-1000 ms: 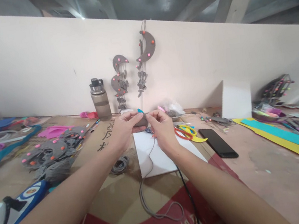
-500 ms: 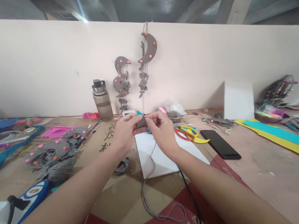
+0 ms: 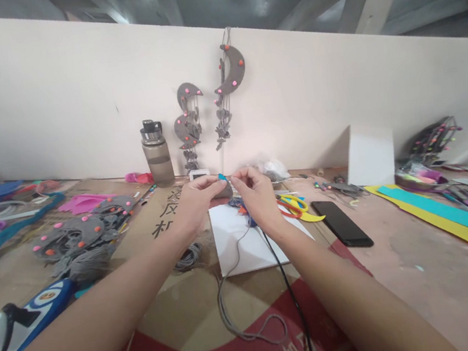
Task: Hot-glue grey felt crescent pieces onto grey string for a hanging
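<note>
Over a white sheet, my left hand (image 3: 194, 205) pinches a small grey felt-like piece (image 3: 222, 196) between thumb and fingers. A bit of teal (image 3: 222, 176) shows at the top of that piece, by my left thumb. Beside it, my right hand (image 3: 258, 192) is closed in a pinch, its fingertips just right of the piece. What lies between those fingertips is too small to make out. Thin grey cord (image 3: 237, 251) runs down from beneath my hands across the white sheet (image 3: 233, 258) and loops on the cardboard below.
Scissors (image 3: 295, 204) and a black phone (image 3: 341, 224) lie to the right. A bottle (image 3: 157, 157) stands by the wall near hanging grey crescents (image 3: 236, 69). More grey felt crescents (image 3: 71, 235) lie left, and a coil of cord (image 3: 189, 257) sits nearer. A black cable (image 3: 291, 296) crosses the cardboard.
My right hand has drawn slightly right, leaving a small gap to the grey piece. The pink bit seen above my right hand no longer shows. The view has shifted a little.
</note>
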`<state>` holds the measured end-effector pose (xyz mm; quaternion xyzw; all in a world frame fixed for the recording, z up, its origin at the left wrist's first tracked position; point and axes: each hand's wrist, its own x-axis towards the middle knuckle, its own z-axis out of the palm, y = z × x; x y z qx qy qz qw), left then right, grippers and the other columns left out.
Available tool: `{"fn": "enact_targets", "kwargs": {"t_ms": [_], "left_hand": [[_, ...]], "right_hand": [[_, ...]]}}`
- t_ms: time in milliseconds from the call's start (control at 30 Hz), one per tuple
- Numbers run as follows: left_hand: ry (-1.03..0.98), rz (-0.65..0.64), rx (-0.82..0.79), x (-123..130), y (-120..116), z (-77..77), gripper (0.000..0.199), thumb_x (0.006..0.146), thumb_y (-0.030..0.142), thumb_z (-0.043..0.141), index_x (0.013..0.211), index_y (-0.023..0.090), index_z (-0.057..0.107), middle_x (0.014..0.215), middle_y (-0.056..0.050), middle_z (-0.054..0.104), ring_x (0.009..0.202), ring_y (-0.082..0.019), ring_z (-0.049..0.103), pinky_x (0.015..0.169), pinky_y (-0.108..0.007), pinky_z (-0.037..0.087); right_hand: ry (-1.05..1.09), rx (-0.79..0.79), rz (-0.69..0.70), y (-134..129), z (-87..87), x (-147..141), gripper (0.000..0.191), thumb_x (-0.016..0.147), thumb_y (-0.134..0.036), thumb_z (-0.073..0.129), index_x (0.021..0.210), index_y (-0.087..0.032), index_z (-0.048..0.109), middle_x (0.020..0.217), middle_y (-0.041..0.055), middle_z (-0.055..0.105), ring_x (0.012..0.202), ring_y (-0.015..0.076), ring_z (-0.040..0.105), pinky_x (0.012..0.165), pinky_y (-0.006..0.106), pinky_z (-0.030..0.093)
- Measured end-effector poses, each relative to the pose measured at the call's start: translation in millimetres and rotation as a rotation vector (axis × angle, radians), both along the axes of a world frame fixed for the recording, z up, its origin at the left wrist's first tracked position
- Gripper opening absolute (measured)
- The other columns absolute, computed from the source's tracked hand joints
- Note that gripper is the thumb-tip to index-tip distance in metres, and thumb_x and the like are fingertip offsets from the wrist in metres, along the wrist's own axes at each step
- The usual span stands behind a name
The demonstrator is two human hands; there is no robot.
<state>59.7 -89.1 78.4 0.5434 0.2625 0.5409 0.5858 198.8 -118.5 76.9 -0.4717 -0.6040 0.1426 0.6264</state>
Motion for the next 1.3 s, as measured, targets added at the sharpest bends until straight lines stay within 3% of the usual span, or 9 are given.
{"fn": "enact_targets", "kwargs": {"t_ms": [400, 667, 967, 1300], "left_hand": [[-0.048, -0.008, -0.048, -4, -7, 10.2, 0.026, 0.065, 0.036, 0.082, 0.072, 0.014, 0.069, 0.082, -0.004, 0.065, 0.081, -0.016, 0.062, 0.073, -0.033, 0.058], [-0.067, -0.042, -0.076, -4, 1, 4.1, 0.026, 0.063, 0.034, 0.084, 0.074, 0.015, 0.070, 0.080, -0.003, 0.067, 0.073, -0.015, 0.063, 0.071, -0.032, 0.057], [-0.085, -0.110, -0.065, -6, 7, 1.3, 0.030, 0.065, 0.038, 0.084, 0.077, 0.015, 0.070, 0.080, -0.003, 0.065, 0.072, -0.013, 0.062, 0.069, -0.031, 0.059], [-0.120, -0.097, -0.090, -3, 5, 1.2, 0.026, 0.065, 0.032, 0.082, 0.071, 0.015, 0.063, 0.073, 0.001, 0.058, 0.071, -0.012, 0.058, 0.073, -0.031, 0.057]], "right_hand": [[-0.067, 0.083, -0.032, -5, -1.0, -7, 0.008, 0.084, -0.027, 0.059, 0.079, -0.020, 0.061, 0.071, -0.0028, 0.048, 0.067, 0.0136, 0.042, 0.066, 0.029, 0.034], [0.052, -0.014, 0.014, -1, -2.1, -4, 0.013, 0.082, -0.033, 0.061, 0.078, -0.020, 0.062, 0.066, -0.0042, 0.046, 0.065, 0.0132, 0.041, 0.064, 0.028, 0.034], [0.128, -0.008, 0.093, 0, -2.9, -6, 0.011, 0.081, -0.031, 0.061, 0.078, -0.020, 0.061, 0.066, -0.0049, 0.048, 0.064, 0.0123, 0.041, 0.064, 0.028, 0.034], [0.013, 0.040, -0.017, -3, -3.8, -10, 0.008, 0.081, -0.028, 0.061, 0.079, -0.020, 0.062, 0.066, -0.0046, 0.043, 0.065, 0.0130, 0.041, 0.064, 0.028, 0.034]]}}
